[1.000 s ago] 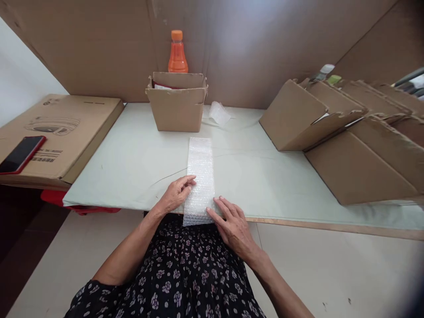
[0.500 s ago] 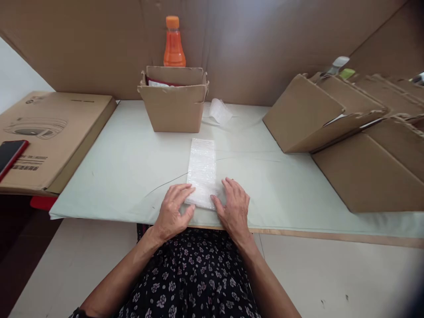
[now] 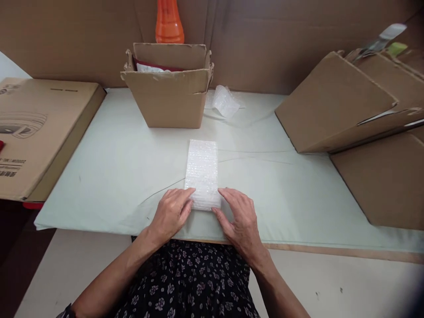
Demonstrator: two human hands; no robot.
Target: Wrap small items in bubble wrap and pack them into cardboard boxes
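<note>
Left hand [image 3: 172, 213] and right hand [image 3: 241, 216] lie flat, fingers spread, pressing the near corners of the white rectangular bubble-wrap strip [image 3: 202, 173]; nothing clasped. Strip extends toward 12 o'clock on the pale green table cover [image 3: 115, 168]. At 12: open brown cardboard box [image 3: 168, 95], contents unclear. Orange bottle [image 3: 169, 24] behind it, top cut off. Slanted cardboard boxes [image 3: 334, 106] at 2 o'clock.

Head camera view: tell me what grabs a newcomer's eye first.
A white rectangular bubble-wrap strip lies mid-table on the pale green sheet, with the left hand and right hand flat at its near corners. Behind it stands an open brown cardboard box, with an orange plastic bottle behind that.
</note>
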